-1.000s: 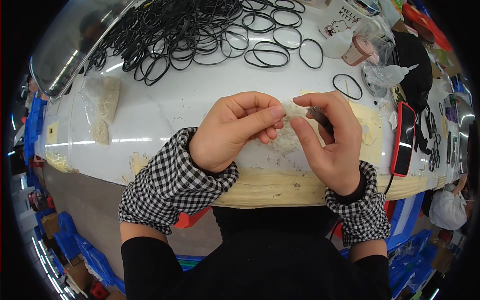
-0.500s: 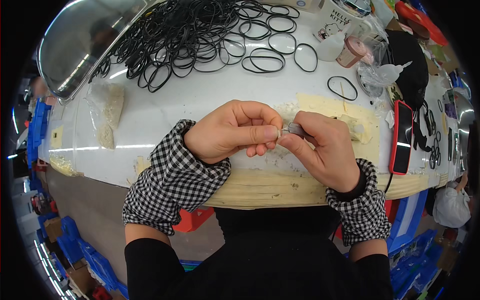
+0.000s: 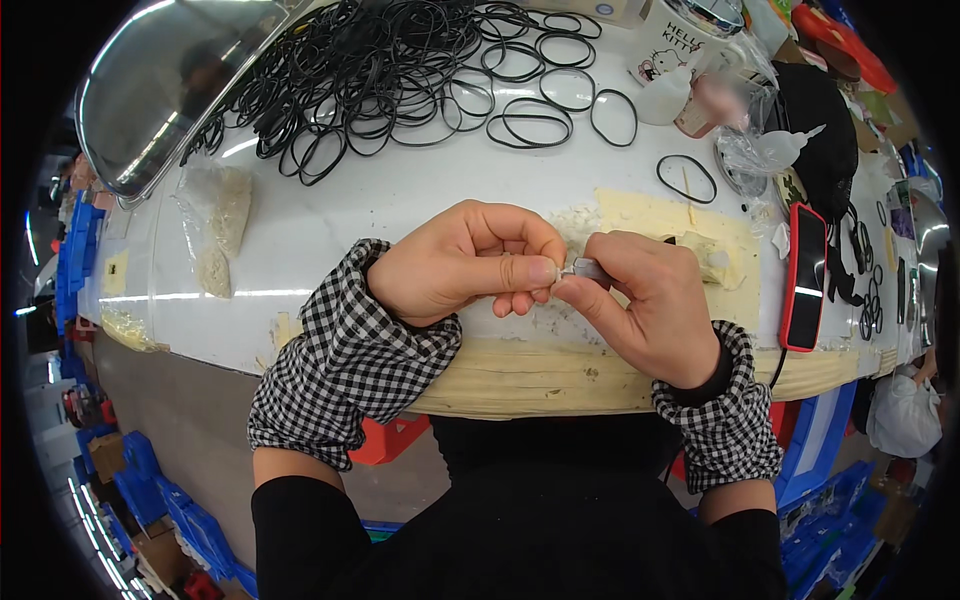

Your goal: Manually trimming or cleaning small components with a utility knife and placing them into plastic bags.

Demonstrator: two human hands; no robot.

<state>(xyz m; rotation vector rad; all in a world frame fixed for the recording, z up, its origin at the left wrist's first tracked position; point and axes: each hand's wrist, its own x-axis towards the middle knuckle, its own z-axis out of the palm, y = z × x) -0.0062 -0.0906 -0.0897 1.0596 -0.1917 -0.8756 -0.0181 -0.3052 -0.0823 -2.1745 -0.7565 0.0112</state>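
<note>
My left hand [image 3: 470, 262] is closed in a pinch on a tiny pale piece [image 3: 557, 273]; most of the piece is hidden between thumb and forefinger. Against it, from the right, comes the tip of a small silver metal tool [image 3: 590, 268]. My right hand [image 3: 648, 305] grips that tool between thumb and bent forefinger, so its exact kind does not show. Both hands are held close together above the near edge of the white table [image 3: 330, 230]. Pale crumbs [image 3: 575, 222] are scattered just beyond them, beside a yellowish sheet [image 3: 735, 215].
A heap of black rubber bands [image 3: 350, 70] lies at the far left, with loose ones alongside. Bags of pale small pieces [image 3: 230, 210] rest at the left. On the right are a red-framed phone [image 3: 803, 280], a white squeeze bottle [image 3: 665, 95] and a black cloth item [image 3: 815, 130].
The silver tool has turned slightly in my right hand; its wire-like loop shows less and its tip sits nearer the pale piece. My left hand has hardly moved.
</note>
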